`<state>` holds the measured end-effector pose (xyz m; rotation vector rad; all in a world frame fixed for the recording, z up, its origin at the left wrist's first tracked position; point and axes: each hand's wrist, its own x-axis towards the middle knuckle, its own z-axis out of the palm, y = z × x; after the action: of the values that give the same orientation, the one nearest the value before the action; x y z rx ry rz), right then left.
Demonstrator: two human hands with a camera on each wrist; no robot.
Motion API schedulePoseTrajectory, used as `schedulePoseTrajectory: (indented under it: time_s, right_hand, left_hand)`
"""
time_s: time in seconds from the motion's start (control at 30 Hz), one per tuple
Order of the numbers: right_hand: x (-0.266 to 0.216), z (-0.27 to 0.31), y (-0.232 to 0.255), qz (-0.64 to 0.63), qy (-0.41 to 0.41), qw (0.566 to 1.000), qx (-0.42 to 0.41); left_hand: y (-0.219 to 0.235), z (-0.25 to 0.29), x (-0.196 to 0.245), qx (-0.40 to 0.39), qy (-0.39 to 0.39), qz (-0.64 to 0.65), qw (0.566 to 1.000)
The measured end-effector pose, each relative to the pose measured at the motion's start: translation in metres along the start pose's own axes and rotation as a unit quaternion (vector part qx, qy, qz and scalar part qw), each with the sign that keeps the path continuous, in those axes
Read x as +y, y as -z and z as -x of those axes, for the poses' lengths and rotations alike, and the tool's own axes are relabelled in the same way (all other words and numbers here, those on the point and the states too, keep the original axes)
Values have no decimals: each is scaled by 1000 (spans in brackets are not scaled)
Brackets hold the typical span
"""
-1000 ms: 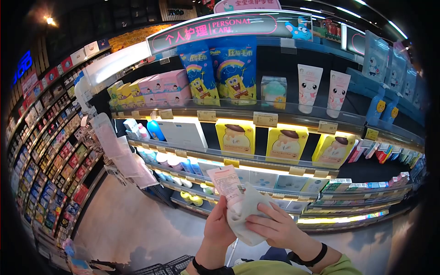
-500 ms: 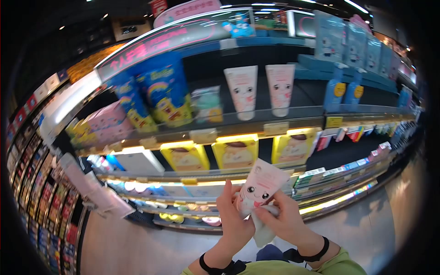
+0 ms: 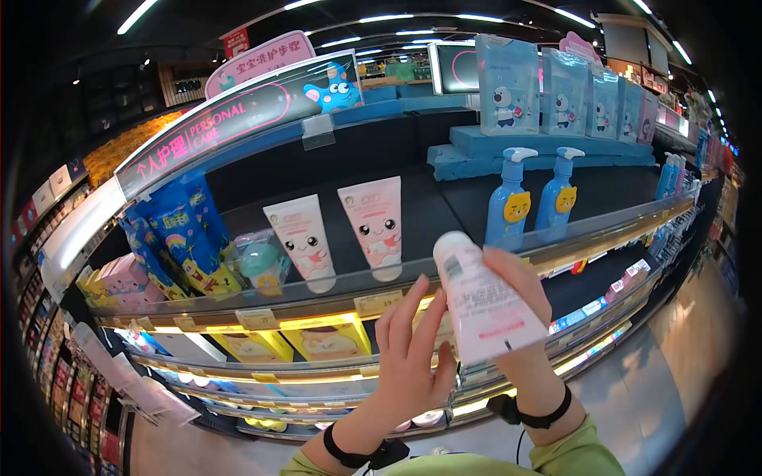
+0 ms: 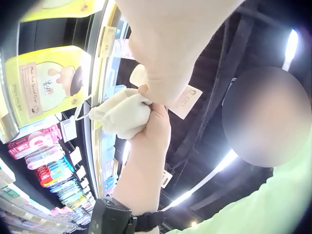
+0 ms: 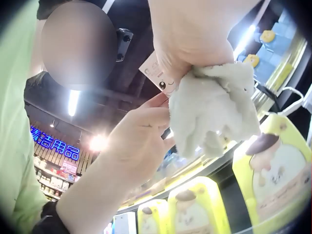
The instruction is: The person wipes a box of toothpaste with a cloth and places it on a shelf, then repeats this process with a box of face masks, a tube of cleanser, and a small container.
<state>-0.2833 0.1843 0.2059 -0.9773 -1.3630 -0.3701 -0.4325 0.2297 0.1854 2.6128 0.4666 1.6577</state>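
My right hand [image 3: 520, 289] grips a pink and white squeeze tube [image 3: 488, 305], cap up, its printed back facing the head camera. A white cloth [image 5: 212, 112] is bunched in the same hand, seen in both wrist views and hidden behind the tube in the head view. Part of the tube's cartoon-face front [image 5: 158, 75] shows in the right wrist view. Just left of the tube is my left hand [image 3: 409, 353], fingers extended and spread, fingertips right at its side. Two matching tubes [image 3: 371, 226] with cartoon faces stand caps down on the top shelf.
A clear guard [image 3: 333, 285] lines the top shelf's front edge. Right of the tubes stand blue pump bottles [image 3: 508, 206], with bear-print packs [image 3: 508, 91] on a blue riser. Left are blue pouches [image 3: 186, 238] and a small clear box [image 3: 262, 262]. Yellow boxes [image 3: 325, 337] sit below.
The head view has shifted right and closer to the top shelf. The tube has turned cap up, its back now showing, and risen with my right hand. My left hand's fingers have spread beside it.
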Motion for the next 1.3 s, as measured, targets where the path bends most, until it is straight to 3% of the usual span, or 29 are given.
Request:
schedulePoseTrajectory:
  time_s: [0.13,0.2,0.27,0.33,0.43,0.5,0.63,0.73,0.8,1.0,1.3]
  right_hand:
    - [30,-29,-3,2,-6,1000,-21]
    - [34,-36,-9,76,-93,990,-79]
    - [42,-39,-11,96,-68,990,-83]
    - [51,-41,-13,97,-116,981,-124]
    - [49,-50,-18,89,-180,975,-98]
    - [49,-55,-15,118,-166,970,-135]
    - [49,-60,-13,166,-154,954,-195]
    - [50,-61,-13,162,-155,955,-194]
    - [52,-60,-14,172,-153,953,-198]
    - [52,-60,-16,221,-124,946,-204]
    - [46,-56,-12,233,-136,939,-211]
  left_hand:
    - [-18,-34,-11,-26,35,-6,999]
    - [-25,-42,-14,-35,59,-12,998]
    - [-32,-44,-17,-48,84,6,995]
    - [-39,-45,-19,-42,75,-24,996]
    - [-47,-43,-21,-53,66,-42,995]
    - [-50,-44,-16,-54,140,-14,989]
    - [-56,-40,-18,-28,144,-25,989]
    - [-58,-40,-19,-27,137,-43,989]
    - [-61,-40,-19,23,167,1,986]
    - [-57,-44,-19,-11,227,84,970]
    - [-60,-38,-18,11,233,100,967]
